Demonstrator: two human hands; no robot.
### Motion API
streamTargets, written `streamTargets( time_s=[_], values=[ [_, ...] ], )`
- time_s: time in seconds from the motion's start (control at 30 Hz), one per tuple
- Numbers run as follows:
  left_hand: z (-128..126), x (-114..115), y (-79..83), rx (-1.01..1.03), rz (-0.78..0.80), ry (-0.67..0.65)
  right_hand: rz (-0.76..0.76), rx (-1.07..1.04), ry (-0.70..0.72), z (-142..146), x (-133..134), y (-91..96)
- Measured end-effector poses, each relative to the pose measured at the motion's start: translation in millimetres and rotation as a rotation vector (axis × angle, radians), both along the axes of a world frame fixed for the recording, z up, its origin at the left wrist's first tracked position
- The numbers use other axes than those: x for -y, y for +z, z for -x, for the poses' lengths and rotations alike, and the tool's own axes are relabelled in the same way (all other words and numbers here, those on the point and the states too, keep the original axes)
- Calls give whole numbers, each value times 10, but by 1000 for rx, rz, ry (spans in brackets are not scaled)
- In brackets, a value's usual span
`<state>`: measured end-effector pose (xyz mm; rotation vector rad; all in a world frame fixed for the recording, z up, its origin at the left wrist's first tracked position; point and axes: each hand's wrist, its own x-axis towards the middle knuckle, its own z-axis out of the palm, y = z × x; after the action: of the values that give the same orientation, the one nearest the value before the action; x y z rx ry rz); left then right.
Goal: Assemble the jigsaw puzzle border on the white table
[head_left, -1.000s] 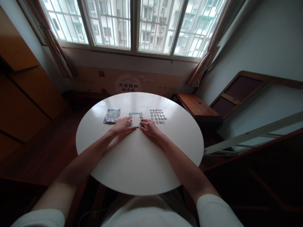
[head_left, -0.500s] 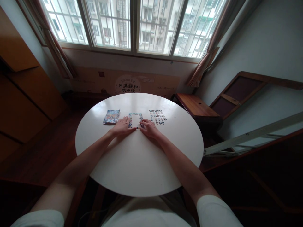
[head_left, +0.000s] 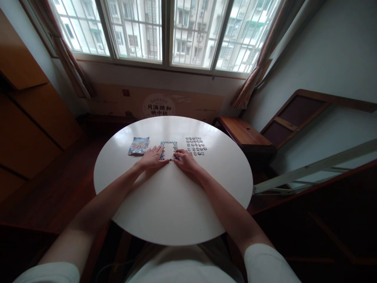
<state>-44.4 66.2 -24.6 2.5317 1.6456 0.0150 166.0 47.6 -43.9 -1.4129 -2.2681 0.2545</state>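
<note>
A rectangular jigsaw puzzle border (head_left: 169, 142) lies on the white round table, its middle showing bare tabletop. Against its left side rests my left hand (head_left: 151, 157), fingers stretched out and thumb reaching to the lower edge. My right hand (head_left: 185, 159) lies over the lower right corner, fingertips on the border's right side and lower edge. Both hands cover parts of the border. Loose jigsaw pieces (head_left: 196, 145) sit in rows to the right of my right hand. A colourful picture packet (head_left: 139, 145) lies left of the border.
The round white table (head_left: 176, 208) stands below a barred window (head_left: 138, 31). A wooden stool or bench (head_left: 243, 131) is behind it on the right. A metal rail (head_left: 312, 167) slants along the right side. Wooden cabinets (head_left: 32, 118) stand on the left.
The puzzle border has shifted very slightly to the right. Both hands stay almost in the same place, and the loose pieces and packet look unmoved.
</note>
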Motion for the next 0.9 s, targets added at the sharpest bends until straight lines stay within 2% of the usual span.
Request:
streamTargets(
  time_s=[0.9],
  values=[
    [16, -34, -36, -15, 22, -39, -7, -2, 14, -8, -4, 11]
  ],
)
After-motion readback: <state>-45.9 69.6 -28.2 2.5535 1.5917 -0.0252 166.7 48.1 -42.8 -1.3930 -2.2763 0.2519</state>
